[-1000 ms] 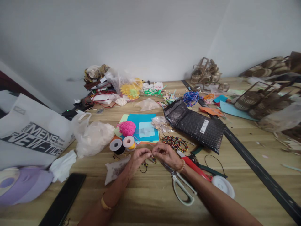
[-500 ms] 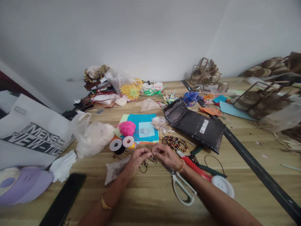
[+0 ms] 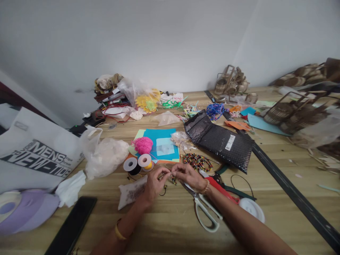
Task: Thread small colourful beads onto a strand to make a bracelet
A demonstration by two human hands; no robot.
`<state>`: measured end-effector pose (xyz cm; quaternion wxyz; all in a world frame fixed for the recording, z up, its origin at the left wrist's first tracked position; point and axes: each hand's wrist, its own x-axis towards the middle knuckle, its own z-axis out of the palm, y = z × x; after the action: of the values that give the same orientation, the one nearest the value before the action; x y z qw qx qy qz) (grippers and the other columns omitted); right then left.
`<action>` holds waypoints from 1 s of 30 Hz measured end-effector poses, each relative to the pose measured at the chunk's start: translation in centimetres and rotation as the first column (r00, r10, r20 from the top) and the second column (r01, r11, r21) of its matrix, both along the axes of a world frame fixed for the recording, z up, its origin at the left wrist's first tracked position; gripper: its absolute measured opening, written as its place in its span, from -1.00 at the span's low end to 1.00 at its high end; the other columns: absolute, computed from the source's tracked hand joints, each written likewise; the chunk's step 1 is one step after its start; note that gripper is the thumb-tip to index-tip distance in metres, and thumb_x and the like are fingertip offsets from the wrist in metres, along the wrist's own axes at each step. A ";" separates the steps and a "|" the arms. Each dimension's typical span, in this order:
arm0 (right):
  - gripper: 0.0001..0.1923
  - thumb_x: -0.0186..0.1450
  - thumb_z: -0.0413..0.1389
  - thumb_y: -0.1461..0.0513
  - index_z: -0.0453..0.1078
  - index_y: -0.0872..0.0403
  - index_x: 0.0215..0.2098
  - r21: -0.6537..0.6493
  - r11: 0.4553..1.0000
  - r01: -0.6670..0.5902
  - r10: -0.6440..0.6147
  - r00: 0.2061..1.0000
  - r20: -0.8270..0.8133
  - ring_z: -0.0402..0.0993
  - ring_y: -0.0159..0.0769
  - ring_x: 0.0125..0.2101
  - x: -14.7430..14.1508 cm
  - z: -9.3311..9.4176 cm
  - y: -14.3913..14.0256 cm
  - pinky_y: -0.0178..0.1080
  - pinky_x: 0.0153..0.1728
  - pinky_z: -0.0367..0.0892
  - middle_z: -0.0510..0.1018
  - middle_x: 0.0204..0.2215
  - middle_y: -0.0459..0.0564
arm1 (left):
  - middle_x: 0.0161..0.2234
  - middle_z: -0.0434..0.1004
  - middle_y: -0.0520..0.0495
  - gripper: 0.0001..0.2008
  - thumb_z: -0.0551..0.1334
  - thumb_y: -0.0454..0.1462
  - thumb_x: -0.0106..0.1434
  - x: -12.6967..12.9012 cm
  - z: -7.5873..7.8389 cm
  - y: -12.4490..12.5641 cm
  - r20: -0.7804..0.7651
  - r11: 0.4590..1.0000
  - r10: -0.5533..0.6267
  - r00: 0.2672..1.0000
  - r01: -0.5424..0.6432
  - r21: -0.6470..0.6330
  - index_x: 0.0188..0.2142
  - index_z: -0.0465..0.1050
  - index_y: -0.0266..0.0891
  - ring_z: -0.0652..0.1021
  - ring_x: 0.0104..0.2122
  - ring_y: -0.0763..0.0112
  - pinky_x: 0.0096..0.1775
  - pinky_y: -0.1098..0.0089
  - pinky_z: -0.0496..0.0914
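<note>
My left hand [image 3: 157,182] and my right hand [image 3: 189,175] meet fingertip to fingertip over the middle of the table, each in a pinch. Between them is a dark beaded cord [image 3: 173,180], its small multicoloured beads hanging below the fingers; a thin end of it dangles under my left hand. The exact spot gripped is hidden by the fingertips. Just behind my right hand lies a coil of strung coloured beads [image 3: 198,162]. White-handled scissors [image 3: 205,214] rest below my right wrist, blades partly under the hand. A small pouch of dark bits [image 3: 132,192] lies beside my left wrist.
Thread spools [image 3: 132,165], pink yarn [image 3: 143,145] and blue sheets [image 3: 174,132] lie behind the hands. To the right are a black bubble mailer [image 3: 220,141], red-handled pliers [image 3: 221,190] and a white spool [image 3: 252,209]. A phone [image 3: 71,225] and plastic bag [image 3: 106,157] are left.
My left hand has turned slightly and its forearm has shifted a little right. The hanging beads have swung and are now partly hidden behind the left fingers. My right hand has barely moved.
</note>
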<state>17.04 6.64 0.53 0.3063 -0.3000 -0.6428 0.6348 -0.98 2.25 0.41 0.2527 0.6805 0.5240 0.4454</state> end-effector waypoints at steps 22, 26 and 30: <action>-0.61 0.19 0.20 -0.04 0.39 0.14 -0.44 0.034 0.998 0.056 -0.057 0.998 0.009 0.21 -0.42 -0.53 -0.2 -0.5 0.1 -0.35 -0.48 0.14 0.38 -0.56 -0.12 | -0.38 0.60 -0.12 -0.81 0.13 -0.37 0.33 0.0 0.1 -0.8 -0.515 0.905 0.111 0.850 0.128 0.406 -0.36 0.51 -0.23 0.55 -0.36 0.32 -0.21 0.31 0.38; -0.67 0.21 0.20 0.02 0.38 0.14 -0.43 0.032 0.999 0.043 -0.043 0.999 0.003 0.21 -0.42 -0.53 -0.3 -0.4 0.1 -0.35 -0.47 0.15 0.38 -0.55 -0.12 | -0.40 0.58 -0.10 -0.81 0.13 -0.41 0.31 0.0 0.2 -0.8 -0.544 0.890 0.118 0.831 0.154 0.430 -0.38 0.49 -0.23 0.53 -0.37 0.33 -0.22 0.31 0.38; -0.70 0.22 0.18 0.05 0.38 0.14 -0.42 0.029 0.999 0.046 -0.046 0.999 -0.007 0.20 -0.43 -0.53 -0.3 -0.4 0.1 -0.35 -0.48 0.13 0.37 -0.55 -0.12 | -0.42 0.56 -0.08 -0.80 0.13 -0.42 0.29 0.1 0.4 -0.8 -0.558 0.886 0.152 0.816 0.138 0.443 -0.42 0.47 -0.22 0.52 -0.38 0.35 -0.23 0.34 0.38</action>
<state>16.76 6.70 0.09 0.3271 -0.3080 -0.6441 0.6191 -0.90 1.43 0.77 -0.0902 0.8212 0.4561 0.3308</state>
